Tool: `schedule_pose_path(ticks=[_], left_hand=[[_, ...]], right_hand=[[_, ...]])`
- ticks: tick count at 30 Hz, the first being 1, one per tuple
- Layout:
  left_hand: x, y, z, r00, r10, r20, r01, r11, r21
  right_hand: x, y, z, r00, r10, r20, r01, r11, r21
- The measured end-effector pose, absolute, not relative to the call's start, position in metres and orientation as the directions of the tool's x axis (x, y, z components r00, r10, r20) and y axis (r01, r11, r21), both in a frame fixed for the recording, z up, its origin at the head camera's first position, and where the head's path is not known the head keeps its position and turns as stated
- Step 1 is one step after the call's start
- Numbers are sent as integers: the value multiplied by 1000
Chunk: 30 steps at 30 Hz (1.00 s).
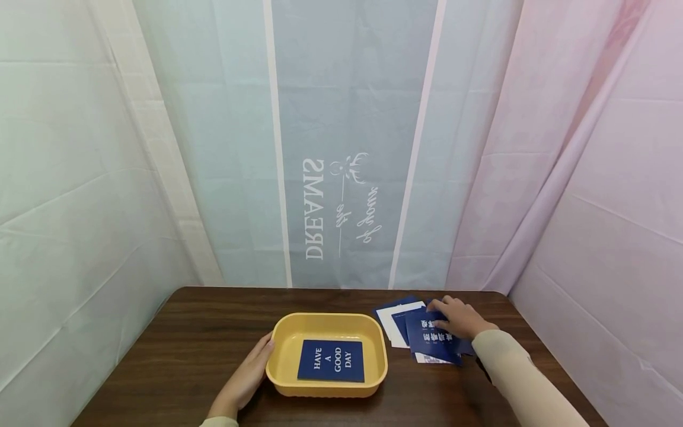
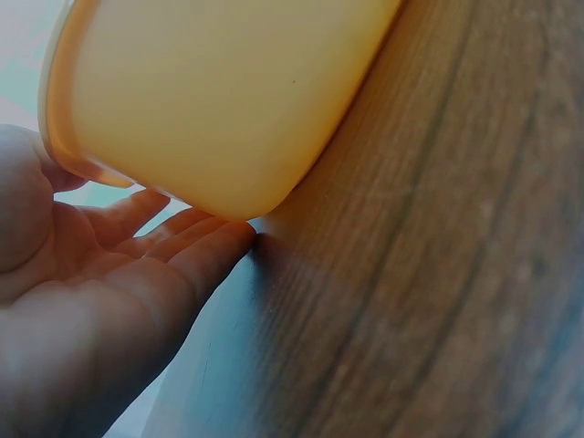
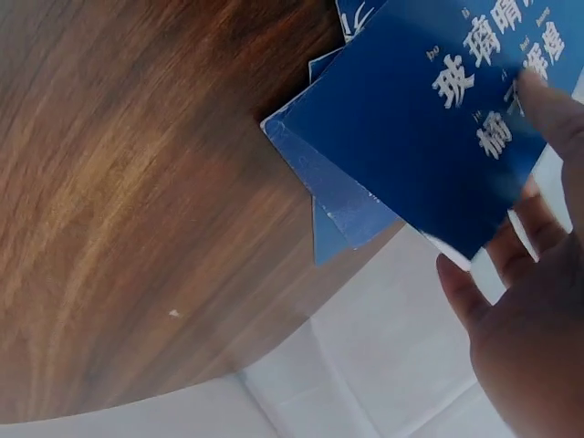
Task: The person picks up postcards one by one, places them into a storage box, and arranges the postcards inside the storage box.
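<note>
A yellow plastic basin (image 1: pixel 325 391) stands on the table, holding a dark blue card (image 1: pixel 331 360) printed HAVE A GOOD DAY. My left hand (image 1: pixel 243 378) grips the basin's left side, thumb at the rim and fingers against the outer wall (image 2: pixel 210 100). To the basin's right, my right hand (image 1: pixel 463 320) pinches a blue card with white Chinese characters (image 3: pixel 392 128). Its thumb lies on the printed face and its other fingers are at the edge and behind. Beneath this card are more blue cards (image 3: pixel 333 196), loosely overlapping and partly hidden.
A white card (image 1: pixel 388 328) sticks out on the pile's left side. A card with a purplish pattern (image 1: pixel 428 359) shows at its front. The dark wooden table (image 1: pixel 187 350) is enclosed by pale cloth, with a printed curtain (image 1: pixel 347 118) behind its far edge.
</note>
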<state>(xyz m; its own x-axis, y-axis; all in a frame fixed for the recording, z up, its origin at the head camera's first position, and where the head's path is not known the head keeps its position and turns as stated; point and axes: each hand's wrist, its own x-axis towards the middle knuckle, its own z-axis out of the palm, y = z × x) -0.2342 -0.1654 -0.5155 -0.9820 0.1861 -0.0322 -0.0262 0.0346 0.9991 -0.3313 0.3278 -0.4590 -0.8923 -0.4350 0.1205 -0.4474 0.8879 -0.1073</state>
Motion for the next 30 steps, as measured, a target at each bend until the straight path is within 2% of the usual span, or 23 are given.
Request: schedule_pose_path(ticks=[4, 11, 20, 30], left_hand=[[-235, -166, -516, -982, 183, -41, -33, 45, 998], [-235, -166, -517, -981, 193, -34, -27, 36, 999], [-235, -166, -516, -980, 194, -33, -27, 37, 999], [-236, -166, -517, -980, 195, -32, -24, 39, 999]], right_hand=[[-332, 330, -460, -884, -434, 170, -459, 877, -146], [-337, 328, -457, -926, -356, 126, -378, 879, -292], [-342, 320, -452, -920, -355, 168, -392, 840, -376], [-338, 289, -435, -912, -360, 198, -411, 791, -453]])
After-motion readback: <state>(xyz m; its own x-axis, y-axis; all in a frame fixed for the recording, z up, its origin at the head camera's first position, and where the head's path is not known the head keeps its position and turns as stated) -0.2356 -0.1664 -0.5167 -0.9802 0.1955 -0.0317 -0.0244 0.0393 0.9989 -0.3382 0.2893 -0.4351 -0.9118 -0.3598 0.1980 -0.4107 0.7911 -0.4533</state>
